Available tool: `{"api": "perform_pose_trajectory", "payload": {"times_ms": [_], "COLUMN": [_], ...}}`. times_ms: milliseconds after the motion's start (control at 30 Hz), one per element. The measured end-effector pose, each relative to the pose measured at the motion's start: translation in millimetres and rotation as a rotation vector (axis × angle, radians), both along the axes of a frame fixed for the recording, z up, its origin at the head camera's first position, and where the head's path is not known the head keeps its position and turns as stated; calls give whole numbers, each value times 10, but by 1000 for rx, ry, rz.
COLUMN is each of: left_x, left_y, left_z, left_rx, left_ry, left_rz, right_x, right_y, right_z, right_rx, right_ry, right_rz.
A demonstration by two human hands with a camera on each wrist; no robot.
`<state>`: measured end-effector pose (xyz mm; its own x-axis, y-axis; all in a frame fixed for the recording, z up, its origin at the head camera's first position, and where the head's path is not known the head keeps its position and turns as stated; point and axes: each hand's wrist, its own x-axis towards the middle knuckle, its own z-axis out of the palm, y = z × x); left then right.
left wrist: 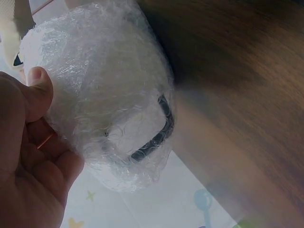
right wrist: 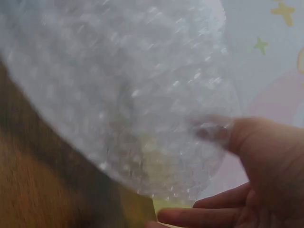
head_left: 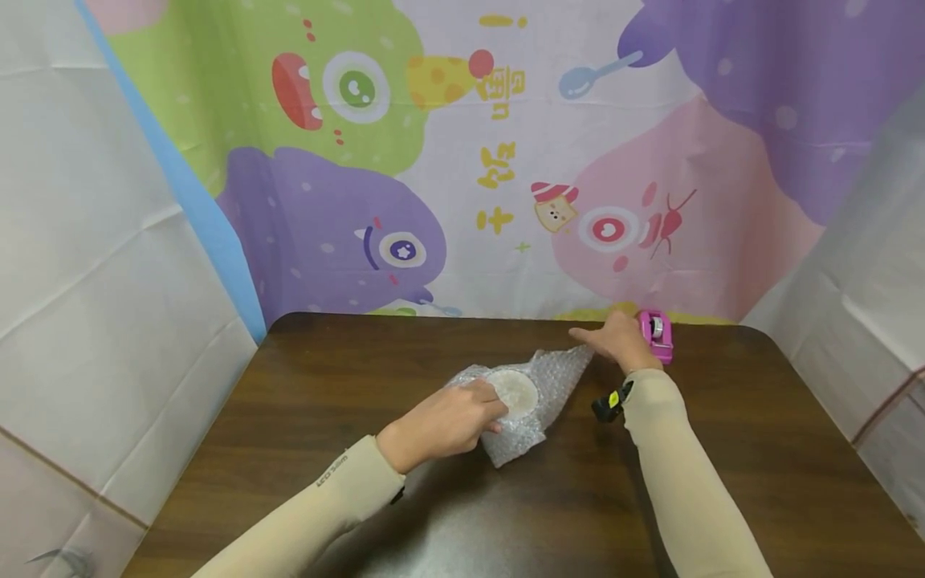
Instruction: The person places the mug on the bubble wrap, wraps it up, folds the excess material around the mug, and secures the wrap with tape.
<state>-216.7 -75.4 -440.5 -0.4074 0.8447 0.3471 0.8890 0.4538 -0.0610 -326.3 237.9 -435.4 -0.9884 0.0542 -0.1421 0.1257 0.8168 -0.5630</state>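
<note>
A pale round cup [head_left: 515,393] sits inside bubble wrap [head_left: 562,377] over the middle of the table, its round face turned up. Through the wrap in the left wrist view shows a black curved strip [left wrist: 154,137] on its side. My left hand [head_left: 448,421] grips the wrapped cup at its near left side, thumb [left wrist: 40,90] on the wrap and fingers curled below. A loose flap of wrap stretches toward my right hand [head_left: 621,341]. The right thumb [right wrist: 247,135] reaches out at the flap, its tip blurred through the film, while the straight fingers [right wrist: 204,214] lie by its lower edge.
A pink tape dispenser [head_left: 656,337] stands near the far edge of the brown wooden table [head_left: 325,377], just right of my right hand. Behind the table hangs a cartoon-printed cloth [head_left: 499,265]. Pale walls [head_left: 108,265] flank both sides.
</note>
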Motion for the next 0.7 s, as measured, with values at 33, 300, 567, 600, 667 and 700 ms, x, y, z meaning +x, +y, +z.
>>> {"api": "perform_pose_trajectory", "payload": {"times_ms": [33,300,567,600,667,700], "left_x": [0,22,14,11,5,4], "left_y": [-2,-58,-38,-28,-12,-6], "left_z": [-4,-8,11,14,19,22], "left_rx": [2,-1,-26,-32,-47,-56], "left_ry": [2,-80,-18,20,105,148], "left_rz": [0,22,8,6,15,21], "right_x": [8,24,34,47,69,80], "right_y": [4,-12,-19,-25,-32,-37], "right_z": [3,36,-3,-5,-13,-15], "right_rx": [-19,-103,-157,-160,-143,-134], "right_ry": [-18,-98,-55,-42,-13,1], "right_rz": [-3,-62,-127,-128,-114,-109]}}
